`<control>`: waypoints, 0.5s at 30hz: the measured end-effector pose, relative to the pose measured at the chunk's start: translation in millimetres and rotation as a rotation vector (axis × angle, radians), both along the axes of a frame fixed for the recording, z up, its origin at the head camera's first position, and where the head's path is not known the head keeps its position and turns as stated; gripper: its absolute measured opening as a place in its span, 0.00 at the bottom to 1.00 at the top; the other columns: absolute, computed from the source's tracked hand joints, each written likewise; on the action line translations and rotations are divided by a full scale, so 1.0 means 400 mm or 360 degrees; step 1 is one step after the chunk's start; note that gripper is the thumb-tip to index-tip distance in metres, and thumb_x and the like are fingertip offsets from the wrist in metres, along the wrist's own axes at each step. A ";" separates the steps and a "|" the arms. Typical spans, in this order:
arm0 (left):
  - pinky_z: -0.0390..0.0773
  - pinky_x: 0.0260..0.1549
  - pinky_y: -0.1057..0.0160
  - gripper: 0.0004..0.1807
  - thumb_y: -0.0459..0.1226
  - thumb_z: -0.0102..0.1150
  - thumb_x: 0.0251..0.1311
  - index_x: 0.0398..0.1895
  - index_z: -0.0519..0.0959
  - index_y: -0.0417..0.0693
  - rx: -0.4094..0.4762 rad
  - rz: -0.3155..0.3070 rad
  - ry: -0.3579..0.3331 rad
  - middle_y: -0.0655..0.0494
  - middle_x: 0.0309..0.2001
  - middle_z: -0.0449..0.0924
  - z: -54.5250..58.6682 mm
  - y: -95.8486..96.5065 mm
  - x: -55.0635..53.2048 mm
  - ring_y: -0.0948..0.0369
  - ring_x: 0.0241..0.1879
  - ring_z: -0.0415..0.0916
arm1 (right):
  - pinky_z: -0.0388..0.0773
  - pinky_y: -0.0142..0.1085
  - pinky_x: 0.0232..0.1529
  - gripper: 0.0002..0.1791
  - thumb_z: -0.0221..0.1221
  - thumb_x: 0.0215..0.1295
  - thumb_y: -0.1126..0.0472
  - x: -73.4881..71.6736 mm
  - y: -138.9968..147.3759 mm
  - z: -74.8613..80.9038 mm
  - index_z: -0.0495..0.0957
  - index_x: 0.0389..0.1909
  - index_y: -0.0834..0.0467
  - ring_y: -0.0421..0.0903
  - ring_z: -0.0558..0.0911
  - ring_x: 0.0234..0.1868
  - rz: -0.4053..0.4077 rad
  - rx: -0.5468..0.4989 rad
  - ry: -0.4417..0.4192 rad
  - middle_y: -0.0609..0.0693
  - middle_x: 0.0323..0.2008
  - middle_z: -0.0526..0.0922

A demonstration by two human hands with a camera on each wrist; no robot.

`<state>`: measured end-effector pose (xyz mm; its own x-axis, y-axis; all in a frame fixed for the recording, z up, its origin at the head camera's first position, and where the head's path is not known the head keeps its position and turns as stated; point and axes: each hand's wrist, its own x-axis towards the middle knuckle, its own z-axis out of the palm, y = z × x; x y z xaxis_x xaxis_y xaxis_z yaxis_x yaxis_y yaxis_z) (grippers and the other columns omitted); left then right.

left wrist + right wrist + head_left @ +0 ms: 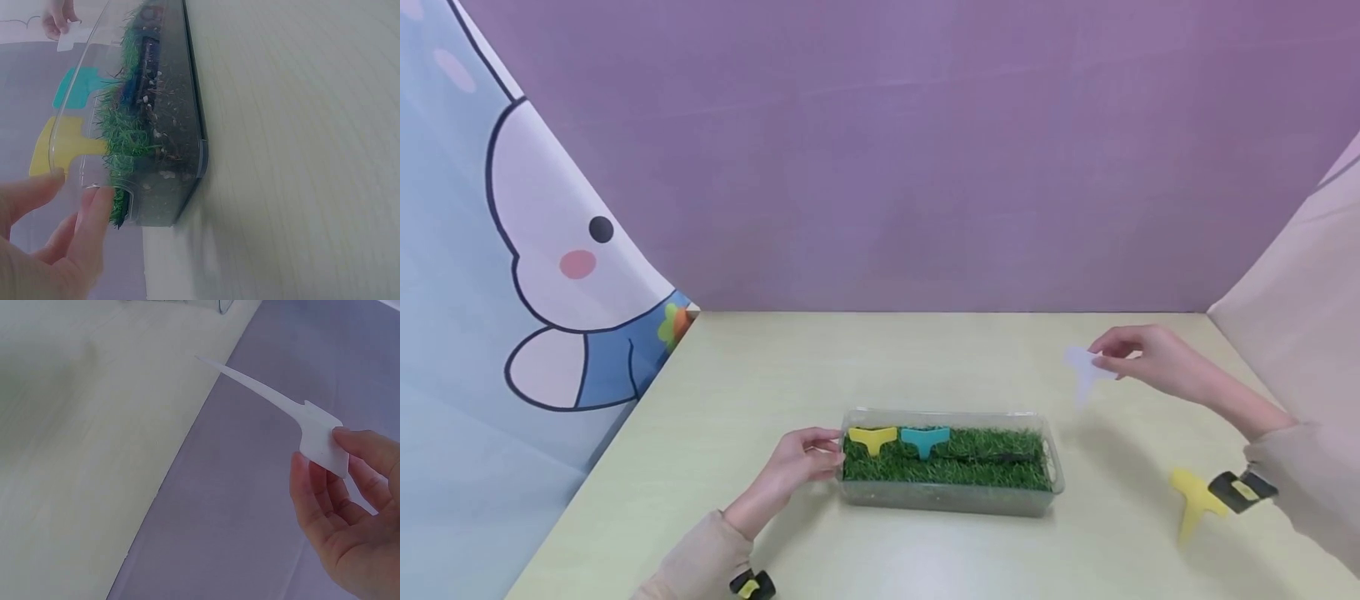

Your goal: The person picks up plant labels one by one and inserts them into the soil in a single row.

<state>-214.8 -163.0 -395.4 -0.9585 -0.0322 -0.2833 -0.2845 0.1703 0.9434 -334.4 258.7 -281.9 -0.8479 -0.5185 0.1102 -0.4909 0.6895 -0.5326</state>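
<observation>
A clear plastic box [951,497] lined with green artificial grass [992,450] stands on the table. My left hand [801,461] grips its left end, thumb at the rim and fingers in the handle cutout, as the left wrist view shows. Upright in the grass are a yellow T-shaped plant label [873,438] and a teal plant label [925,440], side by side near that end. Above the table, right of the box, my right hand [1138,357] pinches a white plant label [322,434] by its wide head. Its pointed stem [262,390] is free and hangs downward in the head view.
Another yellow plant label [1193,502] lies on the table [925,358] at the right, partly covered by the right wrist's strap. A purple cloth [917,167] stands behind the table, with a cartoon-printed cloth [550,350] at the left.
</observation>
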 end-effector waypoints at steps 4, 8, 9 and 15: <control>0.80 0.35 0.57 0.23 0.26 0.58 0.48 0.50 0.69 0.28 0.0006 0.0004 -0.0001 0.46 0.36 0.74 0.001 0.001 -0.001 0.58 0.31 0.77 | 0.75 0.29 0.23 0.06 0.58 0.56 0.66 0.015 -0.014 0.005 0.78 0.35 0.62 0.37 0.77 0.23 0.0021 -0.0038 0.0055 0.46 0.24 0.78; 0.80 0.35 0.57 0.23 0.26 0.58 0.48 0.50 0.69 0.28 0.0009 0.0009 -0.0004 0.46 0.36 0.74 0.003 0.001 0.000 0.58 0.31 0.77 | 0.76 0.28 0.23 0.05 0.58 0.55 0.67 0.028 -0.033 0.007 0.78 0.33 0.61 0.38 0.77 0.24 0.0068 -0.0084 0.0099 0.46 0.24 0.78; 0.80 0.35 0.57 0.23 0.26 0.58 0.48 0.50 0.69 0.28 0.0009 0.0009 -0.0004 0.46 0.36 0.74 0.003 0.001 0.000 0.58 0.31 0.77 | 0.76 0.28 0.24 0.05 0.58 0.55 0.67 0.032 -0.038 0.009 0.78 0.34 0.61 0.38 0.76 0.24 0.0080 -0.0088 0.0105 0.46 0.24 0.78; 0.80 0.35 0.57 0.23 0.26 0.58 0.48 0.50 0.69 0.28 0.0004 0.0007 0.0000 0.47 0.35 0.74 0.004 0.001 0.000 0.58 0.31 0.77 | 0.78 0.28 0.28 0.06 0.58 0.56 0.66 0.054 -0.075 0.013 0.78 0.34 0.59 0.34 0.74 0.26 0.0141 -0.0107 0.0091 0.45 0.26 0.77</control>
<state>-215.0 -162.6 -393.6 -0.9583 -0.0360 -0.2833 -0.2853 0.1668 0.9438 -312.9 228.9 -276.7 -0.7906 -0.5808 0.1940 -0.5791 0.6060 -0.5454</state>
